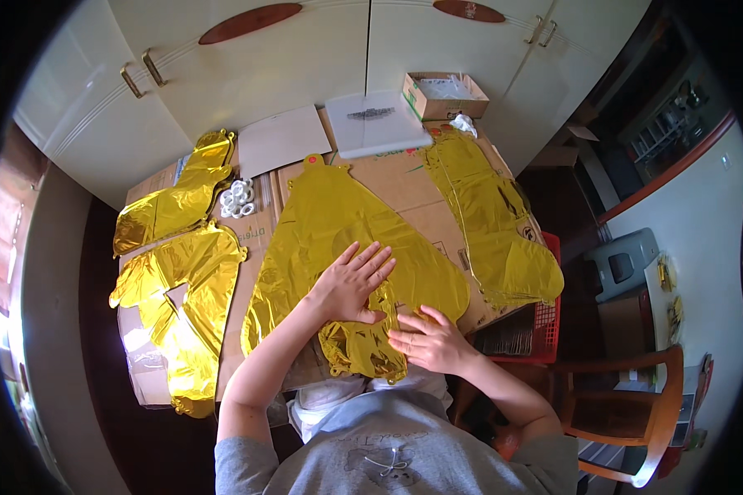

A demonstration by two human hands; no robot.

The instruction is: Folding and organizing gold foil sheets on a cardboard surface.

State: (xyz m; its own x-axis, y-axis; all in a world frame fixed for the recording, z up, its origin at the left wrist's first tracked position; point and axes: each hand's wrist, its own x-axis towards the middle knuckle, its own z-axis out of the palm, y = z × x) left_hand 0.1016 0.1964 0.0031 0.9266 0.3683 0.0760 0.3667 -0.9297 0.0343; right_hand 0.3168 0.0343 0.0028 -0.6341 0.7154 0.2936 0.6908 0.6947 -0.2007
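Note:
A large flat gold foil balloon point(338, 223), tapering to a tabbed top, lies across the middle of a cardboard-covered table. On its lower part rests a smaller, crumpled piece of gold foil point(359, 351), folded, with small tabs at its near edge. My left hand point(351, 285) lies flat over the foil, fingers stretched and thumb apart, above the smaller piece. Beside it, my right hand point(432, 341) has its fingers extended, their tips at the right edge of the smaller piece. Neither hand grips anything that I can see.
More flat gold foil balloons lie at left point(182, 289) and right point(495, 223). Small white rolls point(238, 198) sit left of centre. Farther back are a white board point(376, 132) and a cardboard box point(446, 103). A red crate point(545, 330) and wooden chair point(664, 412) stand right.

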